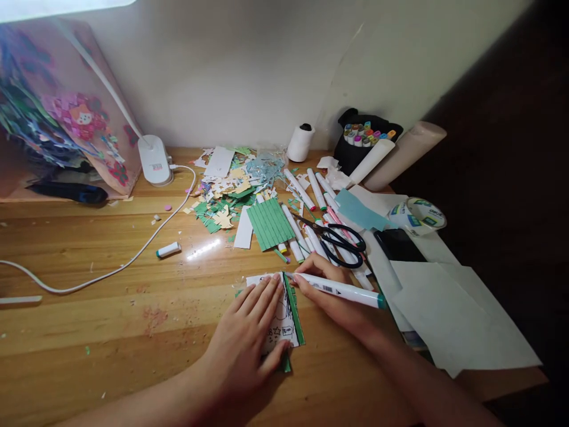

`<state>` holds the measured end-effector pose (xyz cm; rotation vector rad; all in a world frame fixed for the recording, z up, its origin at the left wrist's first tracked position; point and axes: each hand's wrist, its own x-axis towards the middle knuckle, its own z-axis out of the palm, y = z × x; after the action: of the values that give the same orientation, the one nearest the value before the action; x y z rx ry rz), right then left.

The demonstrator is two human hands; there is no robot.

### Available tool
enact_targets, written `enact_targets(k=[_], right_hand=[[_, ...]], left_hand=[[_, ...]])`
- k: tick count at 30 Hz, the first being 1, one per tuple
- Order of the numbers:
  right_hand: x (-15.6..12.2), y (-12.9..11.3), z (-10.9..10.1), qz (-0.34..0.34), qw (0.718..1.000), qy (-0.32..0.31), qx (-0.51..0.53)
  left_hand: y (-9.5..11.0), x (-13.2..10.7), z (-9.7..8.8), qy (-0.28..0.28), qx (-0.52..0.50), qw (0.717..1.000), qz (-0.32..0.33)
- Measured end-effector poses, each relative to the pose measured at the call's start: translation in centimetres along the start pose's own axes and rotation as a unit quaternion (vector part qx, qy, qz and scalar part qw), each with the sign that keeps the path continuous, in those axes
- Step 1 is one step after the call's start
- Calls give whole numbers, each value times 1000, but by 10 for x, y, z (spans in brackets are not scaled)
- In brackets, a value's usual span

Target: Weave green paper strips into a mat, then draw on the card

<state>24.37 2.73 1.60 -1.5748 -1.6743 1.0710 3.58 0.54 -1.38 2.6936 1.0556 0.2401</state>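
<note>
My left hand (249,329) lies flat with fingers stretched out over a small white card (282,317) that has black line drawings on it. A green strip (293,314) runs along the card's right edge, and more green shows at its lower edge; much of the card is hidden by the hand. In my right hand (322,281) is a white marker (342,289) with a teal end, its tip at the top of the green strip. A white-and-teal marker cap (168,249) lies on the table to the left.
Beyond my hands lie a green lined square (270,224), black-handled scissors (342,243), several loose markers and a heap of paper scraps (226,193). White sheets (462,308), a tape roll (418,214) and a dark phone (400,245) are at right. A white cable (128,264) crosses the left.
</note>
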Motion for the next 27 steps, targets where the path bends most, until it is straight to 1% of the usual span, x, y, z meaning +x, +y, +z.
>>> enact_targets(k=[4, 10, 15, 19, 23, 27], right_hand=[[1, 3, 0, -18, 1000, 0, -13], [2, 3, -1, -31, 998, 15, -56], [2, 9, 2, -23, 1000, 11, -15], [3, 17, 5, -24, 999, 22, 35], [2, 14, 5, -22, 999, 31, 19], [1, 8, 4, -19, 999, 32, -4]], left_hand=[[0, 2, -3, -16, -12, 1000, 1], [-1, 3, -3, -6, -20, 1000, 8], [1, 2, -3, -11, -16, 1000, 8], [0, 3, -4, -10, -18, 1000, 6], [-1, 3, -3, -13, -12, 1000, 6], [-1, 3, -2, -2, -16, 1000, 9]])
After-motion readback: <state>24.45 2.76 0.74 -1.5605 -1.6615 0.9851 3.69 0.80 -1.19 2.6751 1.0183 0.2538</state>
